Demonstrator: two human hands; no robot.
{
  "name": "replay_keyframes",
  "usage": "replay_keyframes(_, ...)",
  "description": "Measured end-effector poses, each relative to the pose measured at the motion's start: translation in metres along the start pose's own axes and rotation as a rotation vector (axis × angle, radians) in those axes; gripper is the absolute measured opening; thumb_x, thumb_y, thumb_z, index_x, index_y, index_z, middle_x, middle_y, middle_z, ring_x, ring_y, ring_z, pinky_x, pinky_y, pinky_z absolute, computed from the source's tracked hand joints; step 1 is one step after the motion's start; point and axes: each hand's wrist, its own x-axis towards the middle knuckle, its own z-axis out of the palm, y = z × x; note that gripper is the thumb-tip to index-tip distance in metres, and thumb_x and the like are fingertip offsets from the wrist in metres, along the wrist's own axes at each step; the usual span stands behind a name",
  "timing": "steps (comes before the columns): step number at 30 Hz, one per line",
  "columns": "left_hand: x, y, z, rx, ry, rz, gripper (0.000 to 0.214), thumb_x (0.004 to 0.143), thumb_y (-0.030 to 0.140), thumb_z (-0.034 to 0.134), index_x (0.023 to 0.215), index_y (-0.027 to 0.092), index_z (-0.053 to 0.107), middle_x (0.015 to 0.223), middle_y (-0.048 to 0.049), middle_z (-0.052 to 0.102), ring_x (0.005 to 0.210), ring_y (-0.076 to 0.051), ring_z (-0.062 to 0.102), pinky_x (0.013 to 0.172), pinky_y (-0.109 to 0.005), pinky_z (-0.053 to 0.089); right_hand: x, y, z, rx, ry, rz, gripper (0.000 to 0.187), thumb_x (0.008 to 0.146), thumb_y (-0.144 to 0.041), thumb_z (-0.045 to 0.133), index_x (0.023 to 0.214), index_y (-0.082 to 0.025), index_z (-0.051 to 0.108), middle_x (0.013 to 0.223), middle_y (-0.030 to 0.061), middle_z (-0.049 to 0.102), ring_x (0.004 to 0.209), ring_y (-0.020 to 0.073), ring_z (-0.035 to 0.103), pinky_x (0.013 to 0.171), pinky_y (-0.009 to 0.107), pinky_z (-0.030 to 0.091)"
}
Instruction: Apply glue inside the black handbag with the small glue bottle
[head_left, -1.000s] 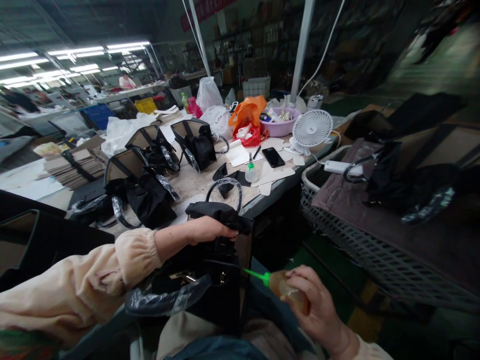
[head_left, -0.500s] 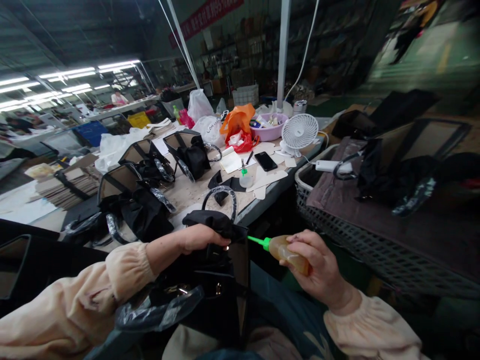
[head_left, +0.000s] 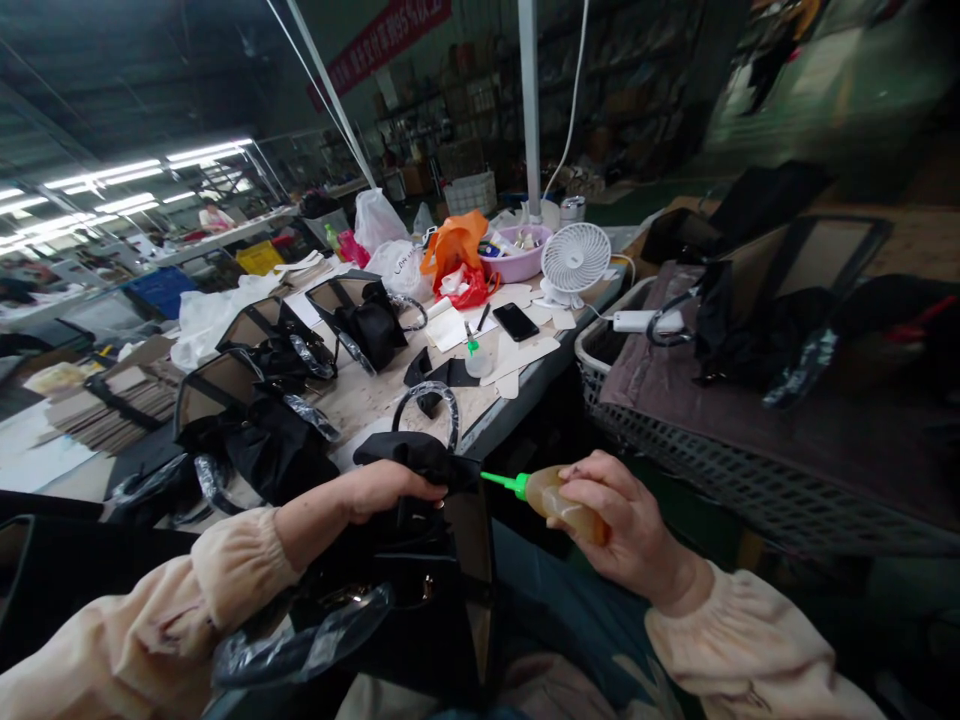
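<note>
Left hand [head_left: 386, 487] clenched on floppy black bag [head_left: 420, 560] flap; right hand [head_left: 622, 525] at 3 o'clock squeezing soft glue bottle [head_left: 559, 497]. Probably light; better gripped mid-body.

The hands [head_left: 390, 487] meet low in the view over a black bag [head_left: 420, 590], and the only open lane runs from 5 o'clock up toward 1 o'clock: the dark gap between the bench [head_left: 517, 385] edge and the mesh crate [head_left: 720, 470]. From 9 to 11 o'clock, finished bags [head_left: 262, 440] crowd the bench top (plastic-wrapped handles sticking up). At 12 o'clock a small bare patch holds a phone [head_left: 515, 321], a fan [head_left: 575, 260] and a pole [head_left: 529, 100].
</note>
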Motion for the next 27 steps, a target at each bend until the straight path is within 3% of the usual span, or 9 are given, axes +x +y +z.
replay_keyframes(10,0.001,0.002,0.002,-0.009,0.026,-0.015,0.056,0.024,0.052,0.095,0.059,0.013,0.074,0.058,-0.0003,0.070,0.056,-0.013,0.060,0.057,-0.024,0.049,-0.005,-0.001,0.002,0.036,-0.036,-0.058,0.021,0.087,-0.015,0.065,0.105,-0.019,0.056,0.098,0.0072,0.055,0.085,0.0189,0.054,0.069,0.034,0.051)
replay_keyframes(19,0.002,0.002,0.001,-0.025,0.038,-0.026,0.059,0.022,0.051,0.095,0.061,0.012,0.074,0.060,-0.0020,0.070,0.056,-0.014,0.061,0.057,-0.024,0.050,0.002,0.005,0.000,0.023,-0.024,-0.072,0.027,0.085,-0.014,0.069,0.108,-0.017,0.055,0.101,0.0082,0.054,0.089,0.0195,0.053,0.075,0.036,0.050)
replay_keyframes(27,0.001,0.002,0.001,-0.030,0.034,-0.046,0.058,0.023,0.051,0.095,0.059,0.012,0.074,0.059,-0.0022,0.070,0.053,-0.014,0.061,0.052,-0.023,0.050,-0.018,-0.001,0.003,0.080,-0.105,-0.020,0.022,0.087,-0.017,0.067,0.105,-0.017,0.056,0.099,0.0080,0.054,0.086,0.0191,0.052,0.071,0.035,0.050)
